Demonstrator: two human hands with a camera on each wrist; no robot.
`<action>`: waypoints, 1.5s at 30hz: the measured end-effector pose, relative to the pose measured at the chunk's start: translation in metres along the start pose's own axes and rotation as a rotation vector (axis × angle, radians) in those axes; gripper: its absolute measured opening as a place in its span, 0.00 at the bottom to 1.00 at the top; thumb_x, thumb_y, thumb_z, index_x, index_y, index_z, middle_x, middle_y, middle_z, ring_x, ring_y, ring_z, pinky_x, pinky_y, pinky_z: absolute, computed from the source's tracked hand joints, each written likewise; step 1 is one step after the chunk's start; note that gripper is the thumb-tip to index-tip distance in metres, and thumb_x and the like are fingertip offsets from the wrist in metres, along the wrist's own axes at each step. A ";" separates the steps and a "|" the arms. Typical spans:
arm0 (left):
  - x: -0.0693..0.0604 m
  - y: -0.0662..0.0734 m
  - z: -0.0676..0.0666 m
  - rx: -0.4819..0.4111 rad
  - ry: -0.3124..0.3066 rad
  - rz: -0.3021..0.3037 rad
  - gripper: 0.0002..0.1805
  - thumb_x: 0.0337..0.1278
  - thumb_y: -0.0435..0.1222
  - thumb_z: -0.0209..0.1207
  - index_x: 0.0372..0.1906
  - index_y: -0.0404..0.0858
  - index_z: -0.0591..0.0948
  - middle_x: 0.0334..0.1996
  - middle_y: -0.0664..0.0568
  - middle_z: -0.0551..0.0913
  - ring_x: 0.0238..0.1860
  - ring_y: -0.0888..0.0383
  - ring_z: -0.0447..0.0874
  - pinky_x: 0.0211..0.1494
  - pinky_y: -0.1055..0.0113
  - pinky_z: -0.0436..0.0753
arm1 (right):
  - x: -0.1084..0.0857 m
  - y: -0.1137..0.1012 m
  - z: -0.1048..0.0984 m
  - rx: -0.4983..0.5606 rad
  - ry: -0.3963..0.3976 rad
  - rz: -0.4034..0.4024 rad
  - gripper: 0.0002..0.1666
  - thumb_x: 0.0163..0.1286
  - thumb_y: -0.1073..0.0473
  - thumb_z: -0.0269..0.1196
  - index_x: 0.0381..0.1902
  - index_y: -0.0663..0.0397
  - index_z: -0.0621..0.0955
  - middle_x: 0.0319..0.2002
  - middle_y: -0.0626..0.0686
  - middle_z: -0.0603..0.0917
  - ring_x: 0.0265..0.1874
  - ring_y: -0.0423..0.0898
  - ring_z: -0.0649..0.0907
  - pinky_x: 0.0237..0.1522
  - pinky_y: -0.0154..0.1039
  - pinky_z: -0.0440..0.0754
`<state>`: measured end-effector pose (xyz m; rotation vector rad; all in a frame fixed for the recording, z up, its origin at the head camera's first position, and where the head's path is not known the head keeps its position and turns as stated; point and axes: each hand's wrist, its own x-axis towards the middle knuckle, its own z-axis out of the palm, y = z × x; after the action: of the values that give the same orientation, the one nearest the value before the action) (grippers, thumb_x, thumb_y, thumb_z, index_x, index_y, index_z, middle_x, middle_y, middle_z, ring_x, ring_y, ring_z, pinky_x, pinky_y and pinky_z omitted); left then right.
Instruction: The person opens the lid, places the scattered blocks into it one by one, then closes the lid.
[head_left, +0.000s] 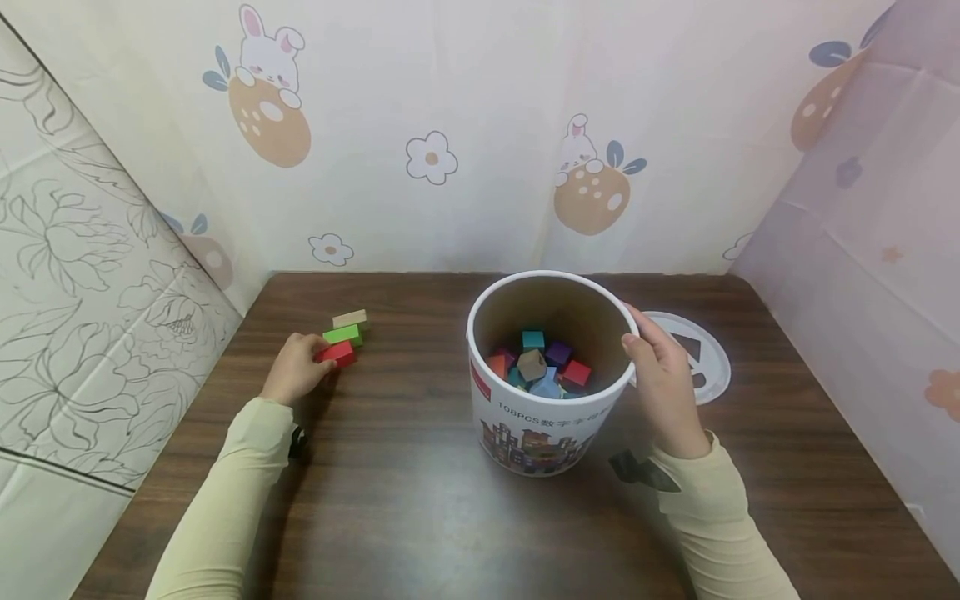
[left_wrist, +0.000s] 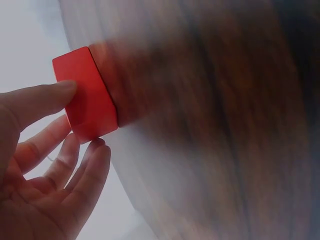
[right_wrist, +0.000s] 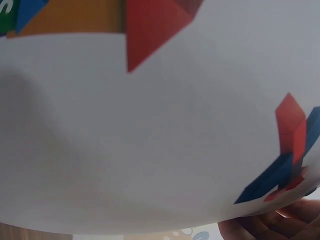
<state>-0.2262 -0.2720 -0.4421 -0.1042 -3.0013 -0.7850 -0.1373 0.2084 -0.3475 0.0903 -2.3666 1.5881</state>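
At the left of the table my left hand (head_left: 297,365) pinches a red block (head_left: 339,354) between thumb and fingers. In the left wrist view the thumb lies on the broad face of the red block (left_wrist: 86,95). Just behind it sit a green block (head_left: 343,336) and a natural-wood block (head_left: 349,319), close together in a short row. My right hand (head_left: 663,379) grips the rim of a white printed bucket (head_left: 551,433), thumb on the near side of the rim. Several coloured blocks (head_left: 543,371) lie inside the bucket. The bucket's printed wall (right_wrist: 150,150) fills the right wrist view.
A white lid (head_left: 716,367) with dark cut-out shapes lies on the table, partly behind the bucket and right hand. The brown wooden table (head_left: 405,517) meets a patterned curtain (head_left: 480,208) at the back and sides.
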 end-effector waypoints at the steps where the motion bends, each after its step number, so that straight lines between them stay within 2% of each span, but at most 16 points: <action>1: 0.000 0.001 0.000 0.001 -0.003 -0.001 0.21 0.59 0.33 0.62 0.52 0.22 0.78 0.48 0.29 0.77 0.49 0.39 0.73 0.55 0.43 0.74 | 0.000 0.000 0.000 0.002 0.000 -0.003 0.25 0.78 0.54 0.46 0.70 0.43 0.70 0.67 0.50 0.74 0.64 0.48 0.75 0.59 0.35 0.78; 10: -0.001 0.000 -0.001 -0.001 -0.036 -0.003 0.20 0.61 0.34 0.60 0.52 0.22 0.75 0.47 0.29 0.78 0.46 0.40 0.76 0.53 0.44 0.76 | 0.000 0.001 0.000 0.012 -0.004 -0.032 0.25 0.78 0.55 0.47 0.70 0.45 0.70 0.67 0.53 0.75 0.62 0.45 0.75 0.54 0.25 0.76; 15: -0.002 -0.001 -0.003 -0.001 -0.052 0.005 0.19 0.63 0.35 0.59 0.51 0.23 0.75 0.45 0.31 0.79 0.43 0.42 0.77 0.49 0.47 0.77 | 0.000 0.001 0.000 0.019 -0.007 -0.039 0.25 0.78 0.55 0.47 0.70 0.45 0.70 0.67 0.53 0.75 0.62 0.46 0.75 0.54 0.26 0.77; 19: -0.003 0.004 -0.005 -0.023 -0.026 0.027 0.19 0.63 0.35 0.59 0.51 0.23 0.75 0.44 0.31 0.79 0.42 0.42 0.77 0.49 0.46 0.77 | 0.000 0.001 0.000 0.018 -0.010 -0.031 0.25 0.78 0.55 0.47 0.70 0.43 0.70 0.67 0.52 0.75 0.62 0.47 0.75 0.55 0.28 0.77; 24: -0.003 0.018 -0.013 -0.067 0.018 0.059 0.18 0.63 0.35 0.60 0.52 0.25 0.76 0.46 0.32 0.80 0.43 0.42 0.77 0.51 0.46 0.77 | 0.000 0.001 0.000 0.020 -0.010 -0.031 0.25 0.78 0.55 0.47 0.70 0.44 0.70 0.67 0.52 0.75 0.62 0.47 0.75 0.55 0.29 0.78; 28: -0.003 0.039 -0.021 -0.099 0.056 0.094 0.19 0.64 0.36 0.60 0.53 0.27 0.76 0.48 0.34 0.80 0.45 0.43 0.77 0.51 0.48 0.77 | 0.000 0.000 0.000 0.018 -0.011 -0.025 0.25 0.78 0.55 0.47 0.71 0.44 0.70 0.67 0.52 0.75 0.62 0.48 0.75 0.56 0.32 0.78; 30: -0.003 0.051 -0.025 -0.118 0.076 0.122 0.18 0.64 0.36 0.61 0.53 0.28 0.77 0.48 0.36 0.81 0.46 0.44 0.78 0.52 0.48 0.77 | 0.000 -0.001 0.000 0.016 -0.012 -0.021 0.25 0.78 0.55 0.46 0.71 0.44 0.70 0.67 0.52 0.74 0.63 0.48 0.75 0.58 0.35 0.78; 34: -0.004 0.080 -0.035 -0.146 0.097 0.184 0.18 0.63 0.37 0.62 0.53 0.31 0.78 0.48 0.39 0.81 0.48 0.45 0.79 0.54 0.48 0.79 | 0.000 -0.001 0.000 0.016 -0.013 -0.020 0.25 0.78 0.55 0.46 0.71 0.45 0.70 0.67 0.52 0.74 0.62 0.48 0.75 0.58 0.35 0.78; 37: -0.006 0.103 -0.043 -0.169 0.103 0.236 0.17 0.62 0.37 0.63 0.52 0.32 0.78 0.47 0.41 0.81 0.46 0.47 0.81 0.52 0.50 0.81 | 0.000 -0.001 0.000 0.014 -0.013 -0.022 0.25 0.78 0.55 0.46 0.71 0.45 0.70 0.67 0.53 0.75 0.63 0.49 0.75 0.58 0.36 0.78; 40: -0.008 0.127 -0.050 -0.210 0.104 0.289 0.17 0.62 0.36 0.64 0.53 0.33 0.78 0.48 0.43 0.81 0.44 0.48 0.82 0.50 0.53 0.83 | 0.000 -0.001 0.000 0.013 -0.011 -0.018 0.25 0.78 0.55 0.46 0.71 0.45 0.70 0.67 0.52 0.75 0.64 0.50 0.75 0.59 0.41 0.78; 45: -0.010 0.170 -0.057 -0.261 0.104 0.382 0.19 0.59 0.36 0.65 0.54 0.35 0.79 0.48 0.45 0.82 0.47 0.51 0.79 0.54 0.54 0.82 | 0.000 0.000 0.000 0.008 -0.007 -0.020 0.25 0.78 0.55 0.46 0.71 0.45 0.70 0.68 0.51 0.74 0.65 0.52 0.74 0.60 0.42 0.77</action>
<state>-0.2030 -0.1529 -0.3100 -0.6025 -2.6418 -1.0830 -0.1371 0.2086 -0.3474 0.1212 -2.3568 1.5906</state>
